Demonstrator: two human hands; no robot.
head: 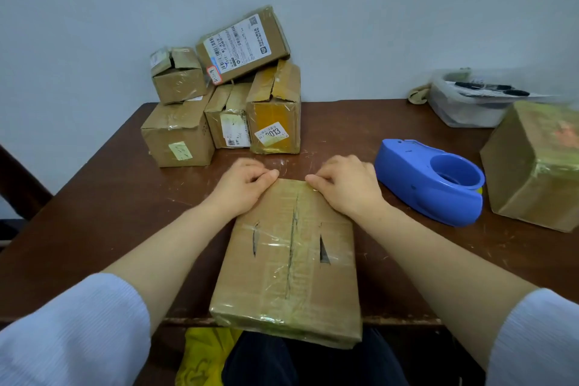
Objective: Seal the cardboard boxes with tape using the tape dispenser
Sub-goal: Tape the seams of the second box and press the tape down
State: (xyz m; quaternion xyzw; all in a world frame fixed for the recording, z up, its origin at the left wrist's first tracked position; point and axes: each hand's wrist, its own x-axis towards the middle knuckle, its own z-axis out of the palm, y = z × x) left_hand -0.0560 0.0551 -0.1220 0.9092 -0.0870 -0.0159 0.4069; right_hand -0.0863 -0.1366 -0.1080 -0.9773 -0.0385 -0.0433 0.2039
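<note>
The flat cardboard box (282,276), at 6 o'clock, is gripped at its far edge by the curled left hand (242,188) and right hand (344,188). The tape (291,188) there should be smoothed outward without creases.

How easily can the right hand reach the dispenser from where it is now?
Probably yes. The dispenser sits just right of the right hand, with only bare table between them. The hand's fingers grip the far edge of the box, so it must let go first.
</note>
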